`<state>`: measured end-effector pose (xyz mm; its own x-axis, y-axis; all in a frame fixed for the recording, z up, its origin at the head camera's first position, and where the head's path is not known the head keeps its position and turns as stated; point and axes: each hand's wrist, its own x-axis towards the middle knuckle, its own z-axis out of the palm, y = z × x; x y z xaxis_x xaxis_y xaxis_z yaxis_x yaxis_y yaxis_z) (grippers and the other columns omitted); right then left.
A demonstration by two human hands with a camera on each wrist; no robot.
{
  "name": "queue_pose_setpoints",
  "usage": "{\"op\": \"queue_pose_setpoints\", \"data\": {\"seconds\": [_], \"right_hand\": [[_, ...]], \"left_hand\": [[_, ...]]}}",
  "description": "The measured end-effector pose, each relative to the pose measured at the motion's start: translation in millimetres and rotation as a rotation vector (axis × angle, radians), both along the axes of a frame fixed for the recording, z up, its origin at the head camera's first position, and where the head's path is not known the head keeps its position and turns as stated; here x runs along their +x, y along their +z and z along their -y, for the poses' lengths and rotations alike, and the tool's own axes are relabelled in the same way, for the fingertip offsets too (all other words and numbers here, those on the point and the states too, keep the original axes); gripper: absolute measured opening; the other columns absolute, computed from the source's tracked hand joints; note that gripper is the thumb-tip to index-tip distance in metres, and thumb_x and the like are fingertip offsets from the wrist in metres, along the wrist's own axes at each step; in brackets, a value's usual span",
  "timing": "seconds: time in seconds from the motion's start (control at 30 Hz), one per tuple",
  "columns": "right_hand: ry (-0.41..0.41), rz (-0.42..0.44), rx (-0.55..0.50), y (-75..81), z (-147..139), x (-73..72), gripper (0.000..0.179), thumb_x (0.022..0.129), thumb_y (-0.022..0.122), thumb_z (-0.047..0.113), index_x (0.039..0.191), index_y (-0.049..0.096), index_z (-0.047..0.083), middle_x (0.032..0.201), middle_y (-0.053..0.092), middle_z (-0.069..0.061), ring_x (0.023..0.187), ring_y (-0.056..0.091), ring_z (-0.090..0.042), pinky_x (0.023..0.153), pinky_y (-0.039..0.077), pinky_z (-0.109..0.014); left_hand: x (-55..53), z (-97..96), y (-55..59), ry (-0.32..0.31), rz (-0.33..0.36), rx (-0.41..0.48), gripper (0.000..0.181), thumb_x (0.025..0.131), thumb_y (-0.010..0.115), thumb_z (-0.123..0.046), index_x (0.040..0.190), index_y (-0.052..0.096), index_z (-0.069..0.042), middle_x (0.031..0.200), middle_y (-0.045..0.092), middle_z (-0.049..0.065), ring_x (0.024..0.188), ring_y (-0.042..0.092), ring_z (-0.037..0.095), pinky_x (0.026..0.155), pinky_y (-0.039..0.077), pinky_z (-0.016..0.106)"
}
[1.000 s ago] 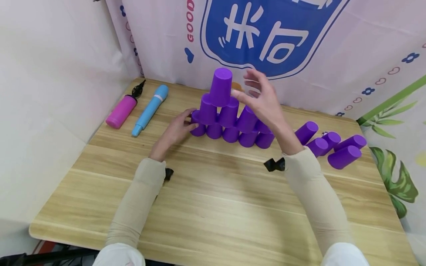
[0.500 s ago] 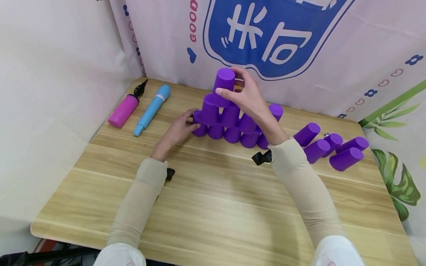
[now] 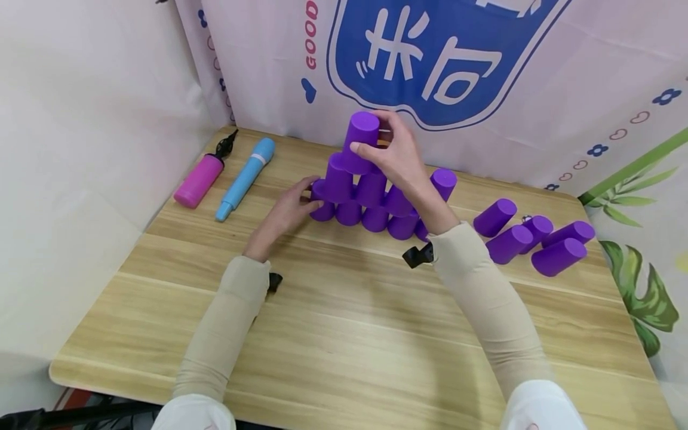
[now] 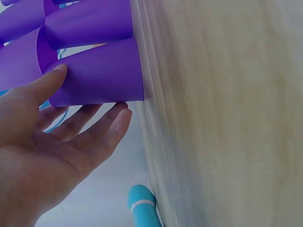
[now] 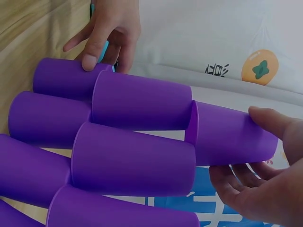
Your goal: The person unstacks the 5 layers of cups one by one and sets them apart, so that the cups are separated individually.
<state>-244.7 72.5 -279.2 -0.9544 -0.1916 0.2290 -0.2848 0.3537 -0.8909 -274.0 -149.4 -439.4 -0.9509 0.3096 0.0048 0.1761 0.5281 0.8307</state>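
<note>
Purple plastic cups stand upside down in a stepped stack. My right hand [image 3: 400, 152] holds the top cup [image 3: 361, 134] from the right, with the thumb in front and the fingers behind. In the right wrist view this top cup [image 5: 232, 135] rests across two second-tier cups, such as the nearer one [image 5: 135, 158]. At the left end, my left hand [image 3: 285, 212] has its thumb and fingers on either side of the outermost bottom cup [image 4: 102, 78]. That cup stays on the table. My right forearm hides part of the stack's right end.
Several loose purple cups [image 3: 509, 243] stand on the table [image 3: 344, 340] right of the stack. A pink hand pump [image 3: 199, 180] and a blue tube-shaped pump [image 3: 244, 179] lie at the back left. A printed cloth [image 3: 258, 71] hangs behind.
The right hand has moved left from beside the top cup and now grips it. The left hand stays at the bottom cup. The top cup shows no clear shift.
</note>
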Motion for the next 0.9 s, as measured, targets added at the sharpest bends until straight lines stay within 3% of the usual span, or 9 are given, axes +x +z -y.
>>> {"op": "queue_pose_setpoints", "data": {"seconds": [0.37, 0.63, 0.9], "right_hand": [[-0.067, -0.128, -0.088, 7.6, -27.7, 20.9, 0.057, 0.082, 0.073, 0.007, 0.132, 0.049, 0.0, 0.123, 0.056, -0.015, 0.111, 0.056, -0.025, 0.096, 0.049, -0.033], [-0.183, -0.172, -0.14, -8.7, -75.5, 17.9, 0.06, 0.08, 0.078, 0.012, 0.133, 0.05, 0.009, 0.123, 0.056, -0.008, 0.11, 0.056, -0.021, 0.096, 0.049, -0.033], [-0.302, -0.174, -0.141, -17.1, -110.4, 37.4, 0.06, 0.08, 0.078, 0.013, 0.133, 0.051, 0.012, 0.125, 0.055, -0.006, 0.111, 0.055, -0.02, 0.097, 0.048, -0.032]], "left_hand": [[-2.2, -1.5, -2.8, 0.0, 0.004, 0.003, 0.061, 0.097, 0.059, -0.02, 0.15, 0.031, -0.01, 0.143, 0.043, 0.019, 0.122, 0.051, 0.036, 0.1, 0.047, 0.044], [-2.8, 0.3, -0.6, 0.01, 0.008, -0.003, 0.06, 0.097, 0.058, -0.019, 0.15, 0.031, -0.01, 0.143, 0.042, 0.02, 0.122, 0.05, 0.038, 0.101, 0.046, 0.047], [-4.8, -2.7, -2.7, 0.004, 0.004, -0.017, 0.059, 0.097, 0.058, -0.02, 0.15, 0.032, -0.011, 0.143, 0.043, 0.019, 0.121, 0.052, 0.037, 0.1, 0.047, 0.046]]}}
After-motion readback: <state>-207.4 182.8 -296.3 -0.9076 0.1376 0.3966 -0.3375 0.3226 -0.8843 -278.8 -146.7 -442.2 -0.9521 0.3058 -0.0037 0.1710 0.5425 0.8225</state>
